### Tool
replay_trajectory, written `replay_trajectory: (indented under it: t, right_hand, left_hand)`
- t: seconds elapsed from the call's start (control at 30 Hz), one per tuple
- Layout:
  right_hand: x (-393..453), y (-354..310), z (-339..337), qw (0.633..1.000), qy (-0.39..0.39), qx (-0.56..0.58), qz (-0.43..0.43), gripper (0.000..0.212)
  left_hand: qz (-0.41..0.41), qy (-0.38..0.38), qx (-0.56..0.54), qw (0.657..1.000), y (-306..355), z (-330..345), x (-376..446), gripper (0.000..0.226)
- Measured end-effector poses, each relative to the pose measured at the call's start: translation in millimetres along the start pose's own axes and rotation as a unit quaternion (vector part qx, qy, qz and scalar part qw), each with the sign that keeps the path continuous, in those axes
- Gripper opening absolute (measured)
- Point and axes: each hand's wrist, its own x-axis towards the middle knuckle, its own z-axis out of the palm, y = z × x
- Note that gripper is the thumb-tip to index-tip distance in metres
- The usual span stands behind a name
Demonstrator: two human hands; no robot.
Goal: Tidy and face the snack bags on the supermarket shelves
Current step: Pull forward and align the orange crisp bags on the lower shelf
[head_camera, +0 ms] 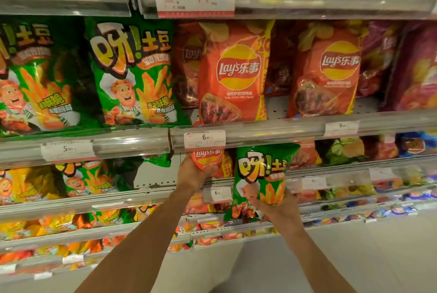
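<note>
Two bare forearms reach up toward the shelving. Right hand (pixel 272 202) grips a green glossy potato-stick snack bag (pixel 260 179) from below, thumb curled over its front, bag upright and clear of the shelf. Left hand (pixel 195 174) clasps an orange Lay's crisp bag (pixel 208 157) at the third shelf, just under the price rail with white label (pixel 204 140). Above, on the second shelf, two green snack bags (pixel 132 72) face forward at left; orange Lay's barbecue bags (pixel 234 75) stand at centre and right, purple bags (pixel 416 67) beyond.
</note>
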Motion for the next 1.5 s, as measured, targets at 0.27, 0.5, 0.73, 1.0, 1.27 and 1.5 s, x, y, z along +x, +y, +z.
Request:
replay_trajectory:
  t: [0.27, 0.5, 0.73, 1.0, 1.27, 1.5]
  right_hand:
    - [-20, -13, 31, 0.996, -0.088, 0.013, -0.018, 0.061]
    - [-35, -37, 94, 0.987, -0.161, -0.006, -0.017, 0.059]
    - [-28, -66, 174, 0.979, -0.202, -0.029, -0.012, 0.056]
    - [10, -89, 244, 0.994, -0.107, -0.017, -0.029, 0.069]
    - [23, -85, 271, 0.990, -0.096, -0.102, -0.016, 0.067]
    - [21, -88, 280, 0.980, -0.127, -0.155, 0.004, 0.079]
  left_hand:
    - [-0.017, -0.047, 0.073, 0.996, -11, -28, -18, 0.065]
    - [0.121, 0.056, 0.192, 0.972, -58, -86, -72, 0.036]
    - [0.115, 0.088, 0.462, 0.875, -113, -159, -93, 0.064]
    - [0.137, -0.006, 0.554, 0.821, -137, -175, -91, 0.081]
    - [0.130, -0.033, 0.549, 0.825, -136, -174, -90, 0.086]
    - [0.101, -0.060, 0.547, 0.829, -131, -171, -89, 0.086]
